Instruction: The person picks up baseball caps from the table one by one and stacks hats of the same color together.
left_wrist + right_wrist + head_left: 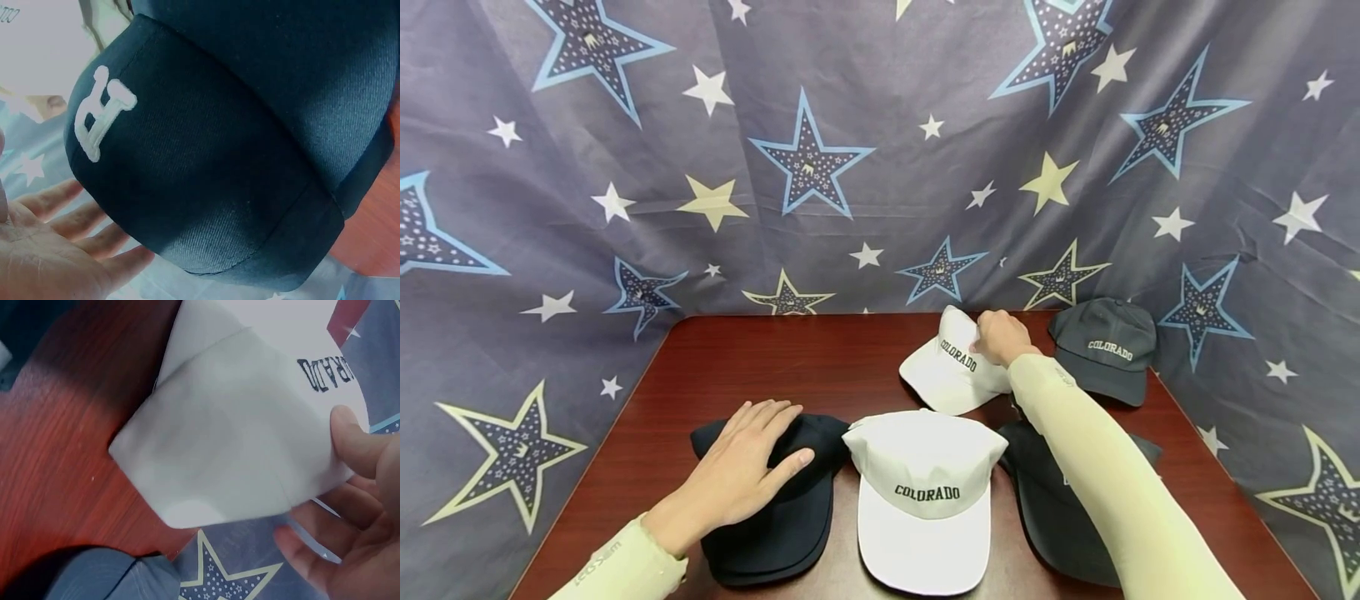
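Observation:
My right hand (1002, 337) pinches the crown of a white cap (951, 371) lettered COLORADO at the back of the table, tilted to one side. In the right wrist view, the thumb (350, 440) presses its front while the other fingers go behind it. My left hand (748, 467) lies with straight fingers on the crown of a dark navy cap (808, 500) at the front left. A raised white letter (103, 112) shows on that cap in the left wrist view. Between both arms sits another white COLORADO cap (925, 533), brim toward me.
At the back right corner stands a dark grey COLORADO cap (1105, 346). Another dark cap (1052, 517) lies at the front right, partly hidden under my right sleeve (1105, 475). A star-patterned cloth (850, 50) hangs behind the red-brown table (760, 358).

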### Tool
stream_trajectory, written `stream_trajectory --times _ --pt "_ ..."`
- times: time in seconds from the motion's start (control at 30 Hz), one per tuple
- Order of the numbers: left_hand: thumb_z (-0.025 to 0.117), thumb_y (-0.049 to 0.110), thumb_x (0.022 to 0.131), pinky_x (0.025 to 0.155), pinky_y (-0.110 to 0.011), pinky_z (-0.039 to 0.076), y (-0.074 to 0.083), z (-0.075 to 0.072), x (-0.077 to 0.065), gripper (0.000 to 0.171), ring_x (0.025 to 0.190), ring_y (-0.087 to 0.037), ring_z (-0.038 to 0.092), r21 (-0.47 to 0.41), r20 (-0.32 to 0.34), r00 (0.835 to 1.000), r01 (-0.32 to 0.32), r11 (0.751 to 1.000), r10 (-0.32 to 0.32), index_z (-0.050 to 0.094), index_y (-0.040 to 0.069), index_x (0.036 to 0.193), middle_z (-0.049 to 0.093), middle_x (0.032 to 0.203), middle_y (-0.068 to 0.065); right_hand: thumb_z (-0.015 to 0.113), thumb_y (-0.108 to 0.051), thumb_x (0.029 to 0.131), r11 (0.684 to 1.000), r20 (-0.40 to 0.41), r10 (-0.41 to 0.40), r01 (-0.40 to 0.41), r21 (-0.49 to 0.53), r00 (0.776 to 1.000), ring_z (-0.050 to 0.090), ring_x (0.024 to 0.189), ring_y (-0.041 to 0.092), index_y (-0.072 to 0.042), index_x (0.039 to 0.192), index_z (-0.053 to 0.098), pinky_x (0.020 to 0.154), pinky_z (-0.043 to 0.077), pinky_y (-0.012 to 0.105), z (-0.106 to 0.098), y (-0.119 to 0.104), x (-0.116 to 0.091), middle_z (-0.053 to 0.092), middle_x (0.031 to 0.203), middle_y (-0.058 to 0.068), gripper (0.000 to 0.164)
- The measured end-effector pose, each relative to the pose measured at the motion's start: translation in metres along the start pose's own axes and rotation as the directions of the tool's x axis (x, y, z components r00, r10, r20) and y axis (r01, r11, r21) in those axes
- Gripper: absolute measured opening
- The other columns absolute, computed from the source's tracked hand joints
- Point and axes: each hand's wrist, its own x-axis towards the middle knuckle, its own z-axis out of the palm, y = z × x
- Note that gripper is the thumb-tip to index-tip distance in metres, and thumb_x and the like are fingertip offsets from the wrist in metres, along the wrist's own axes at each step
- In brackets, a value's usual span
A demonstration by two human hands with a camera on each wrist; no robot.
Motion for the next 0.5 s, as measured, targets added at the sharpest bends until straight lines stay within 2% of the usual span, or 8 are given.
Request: stream_trajectory --times 0.33,0.5 --pt "0.05 0.063 0.101 0.123 -0.06 0.019 0.0 0.0 -0.001 0.072 0.144 -0.038 0.041 -0.005 0.0 1.0 0.003 1.0 -0.002 0.053 0.009 0.148 0.051 0.15 -0.015 0.081 -0.018 0.089 0.996 -0.146 -0.034 0.046 0.077 0.989 0.068 0.101 0.039 -0.008 0.117 0.078 0.09 0.055 0.052 -0.007 -0.005 -0.005 0.074 0.113 0.019 0.029" --pt "0.05 0.063 0.101 0.123 -0.06 0.019 0.0 -0.001 -0.001 0.072 0.144 -0.038 0.041 -0.008 0.003 1.0 0.005 1.0 -0.005 0.053 0.009 0.149 0.051 0.15 -0.015 0.081 -0.018 0.089 0.993 -0.189 -0.051 0.07 0.095 0.981 0.068 0.103 0.039 -0.009 0.118 0.078 0.09 0.055 0.053 -0.017 -0.005 -0.008 0.074 0.113 0.017 0.03"
